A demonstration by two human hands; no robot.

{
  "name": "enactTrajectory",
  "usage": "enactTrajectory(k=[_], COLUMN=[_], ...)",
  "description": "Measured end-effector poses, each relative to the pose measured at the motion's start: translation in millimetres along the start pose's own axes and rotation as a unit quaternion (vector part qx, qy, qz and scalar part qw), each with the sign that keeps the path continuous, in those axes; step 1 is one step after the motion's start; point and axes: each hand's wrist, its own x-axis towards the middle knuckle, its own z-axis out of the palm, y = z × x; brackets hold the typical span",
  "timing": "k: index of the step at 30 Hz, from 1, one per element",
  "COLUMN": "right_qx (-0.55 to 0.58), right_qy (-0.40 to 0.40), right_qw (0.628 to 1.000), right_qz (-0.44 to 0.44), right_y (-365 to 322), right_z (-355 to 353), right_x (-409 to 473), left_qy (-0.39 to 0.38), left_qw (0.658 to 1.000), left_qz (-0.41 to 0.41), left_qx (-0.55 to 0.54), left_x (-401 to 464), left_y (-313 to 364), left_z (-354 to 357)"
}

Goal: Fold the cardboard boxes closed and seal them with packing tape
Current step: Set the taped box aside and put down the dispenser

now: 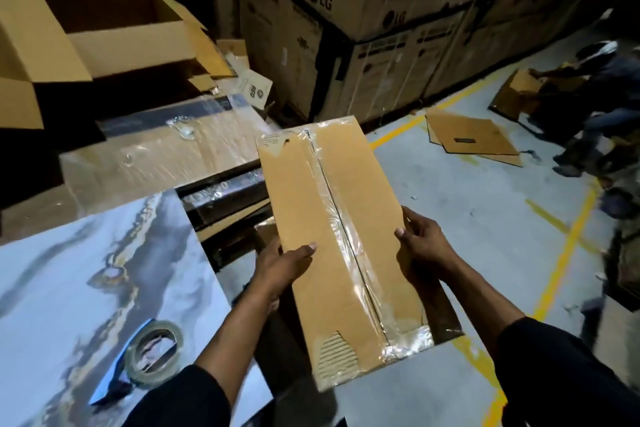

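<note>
Head view: left hand [282, 263] and right hand [420, 246] grip a long brown cardboard box [332, 218] at centre frame by its sides, keeping its clear-taped seam [341, 236] facing up, probably for checking.

I see a long tan cardboard box [343, 246] with a glossy clear tape strip [341, 236] along its centre seam and a patch of torn, ribbed grey-brown corrugation at its near end. Left of the box lies a pale blue-and-grey marbled slab [79, 274], streaked with gold, carrying a beige tape roll [156, 354]. Right of the box, yellow painted lines [557, 270] cross the grey floor [485, 218].
</note>
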Motion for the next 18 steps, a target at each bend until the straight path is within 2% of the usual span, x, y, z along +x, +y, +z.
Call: enactTrajectory(k=[4, 7, 10, 14, 18], right_qx=[-0.014, -0.008, 0.004, 0.035, 0.053], right_qy=[-0.049, -0.087, -0.126, -0.16, -0.184], right_qw=[0.998, 0.996, 0.991, 0.986, 0.981], right_qz=[0.028, 0.036, 0.044, 0.03, 0.035], right_y=[58.0, 109.1, 155.6, 193.5, 185.4], right_z=[-4.2, -3.6, 2.3, 27.2, 42.6], right_x=[51.3, 97.4, 142.0, 179.3, 192.6], left_qy=[0.012, 0.031, 0.097, 0.176, 0.241], left_qw=[0.995, 0.988, 0.978, 0.963, 0.952], left_qz=[-0.091, -0.147, -0.186, -0.203, -0.182], left_qx=[0.044, 0.022, -0.004, -0.005, 0.039], left_x=[25.9, 44.6, 63.8, 94.9, 133.3], left_y=[-42.1, -73.3, -90.6, -101.8, -112.8], left_z=[41.2, 81.3, 117.3, 138.6, 135.2])
